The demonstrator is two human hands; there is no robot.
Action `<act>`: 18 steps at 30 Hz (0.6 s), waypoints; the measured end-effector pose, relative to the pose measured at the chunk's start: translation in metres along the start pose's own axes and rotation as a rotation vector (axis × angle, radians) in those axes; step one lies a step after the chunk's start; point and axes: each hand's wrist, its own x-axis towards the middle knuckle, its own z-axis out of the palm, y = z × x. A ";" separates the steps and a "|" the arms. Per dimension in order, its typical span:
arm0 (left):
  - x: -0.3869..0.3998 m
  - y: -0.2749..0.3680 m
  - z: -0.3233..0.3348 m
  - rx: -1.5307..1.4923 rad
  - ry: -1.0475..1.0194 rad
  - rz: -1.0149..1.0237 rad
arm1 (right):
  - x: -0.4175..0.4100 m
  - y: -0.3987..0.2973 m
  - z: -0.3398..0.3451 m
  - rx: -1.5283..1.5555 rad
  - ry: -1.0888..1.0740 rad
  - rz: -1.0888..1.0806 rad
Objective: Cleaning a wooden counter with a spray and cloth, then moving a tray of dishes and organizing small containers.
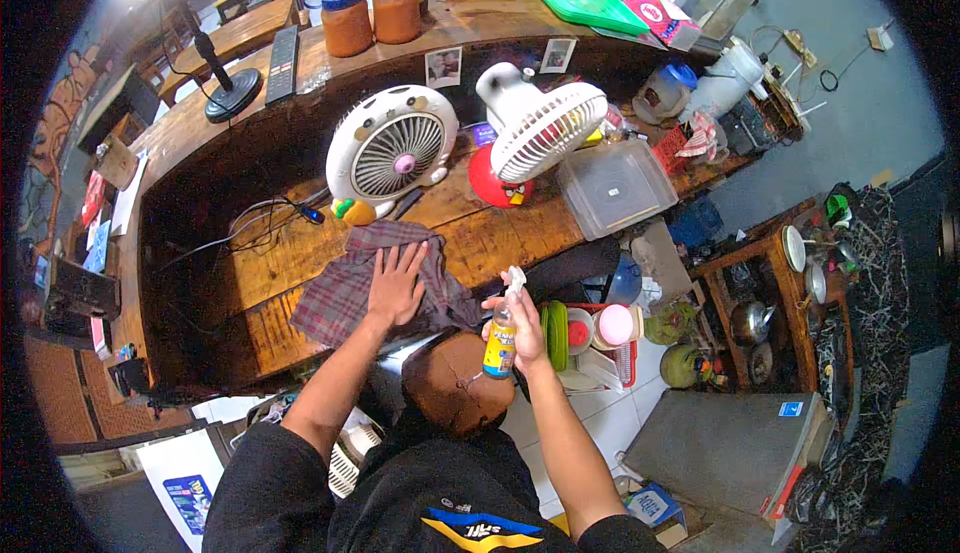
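My left hand point(396, 283) lies palm down with fingers spread on a crumpled plaid cloth point(330, 294). The cloth covers part of the wooden desk top point(487, 242) and reaches its near edge. In my right hand point(531, 328) is a small spray bottle point(501, 347) with a white trigger head and a yellow and blue label. I hold it upright above a brown stool seat point(450, 380), off the near side of the desk.
A white animal-shaped fan point(397, 152) and a white fan on a red bird base point(504, 178) stand behind the cloth. To their right sits a clear plastic box point(619, 189). Cables point(262, 215) trail at left. The raised counter point(330, 77) curves around the back.
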 end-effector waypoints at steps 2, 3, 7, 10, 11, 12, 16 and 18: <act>-0.004 -0.005 0.010 0.016 0.028 0.002 | -0.007 -0.002 -0.004 -0.004 -0.021 0.021; -0.006 -0.007 0.015 0.021 0.054 0.007 | -0.011 -0.003 -0.008 -0.019 -0.034 0.045; -0.046 -0.009 0.018 0.037 0.149 -0.013 | -0.030 -0.004 -0.037 -0.007 -0.090 0.046; -0.093 -0.021 0.021 -0.104 0.326 -0.143 | -0.046 -0.009 -0.056 -0.008 -0.091 0.110; -0.106 -0.025 0.025 -0.287 0.399 -0.269 | -0.050 -0.010 -0.059 -0.003 -0.109 0.117; -0.115 -0.020 0.019 -0.308 0.423 -0.387 | -0.055 -0.013 -0.062 -0.027 -0.107 0.094; -0.146 0.014 -0.037 -0.536 0.558 -0.558 | -0.071 -0.025 -0.066 -0.014 -0.180 0.011; -0.161 0.019 -0.052 -0.488 0.700 -0.528 | -0.081 -0.035 -0.057 -0.008 -0.220 0.000</act>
